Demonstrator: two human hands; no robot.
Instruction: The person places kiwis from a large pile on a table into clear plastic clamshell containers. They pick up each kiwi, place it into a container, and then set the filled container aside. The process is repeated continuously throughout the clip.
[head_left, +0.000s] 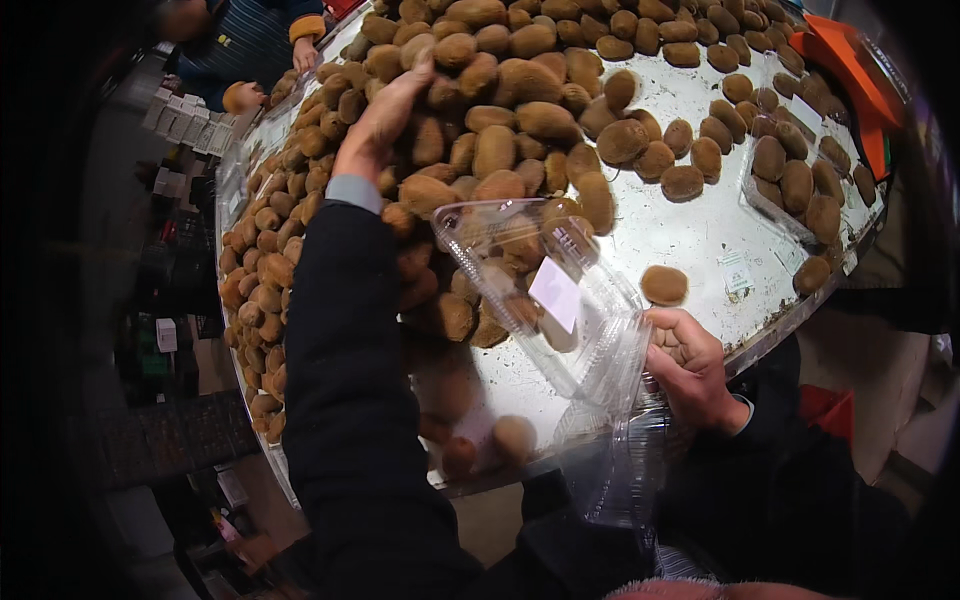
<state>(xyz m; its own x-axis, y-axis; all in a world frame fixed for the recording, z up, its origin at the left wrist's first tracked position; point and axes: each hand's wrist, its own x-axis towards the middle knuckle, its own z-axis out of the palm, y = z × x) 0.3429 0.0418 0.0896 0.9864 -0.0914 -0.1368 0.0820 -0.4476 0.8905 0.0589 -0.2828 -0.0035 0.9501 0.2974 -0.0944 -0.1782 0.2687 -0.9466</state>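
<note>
My left hand (386, 112) reaches across to the far part of a large pile of kiwifruit (495, 150). Its thumb lies against the fruit, but most of its fingers are hidden, so whether it grips one cannot be told. Near the table's front edge, my right hand (690, 367) pinches the edge of clear plastic clamshell containers (634, 450), which look nested. The open lid or tray of one (487, 292) spreads over the pile and bears a pale label (555, 294). One loose kiwifruit (664, 285) lies just beyond my right hand.
A clear punnet of kiwifruit (795, 180) sits on the white table (675, 232) at the right, near an orange plastic object (855, 82). Small printed labels (736, 270) lie on the tabletop. At the upper left are a co-worker's hands (304, 54). Boxes (187, 124) stand beyond the table's left side.
</note>
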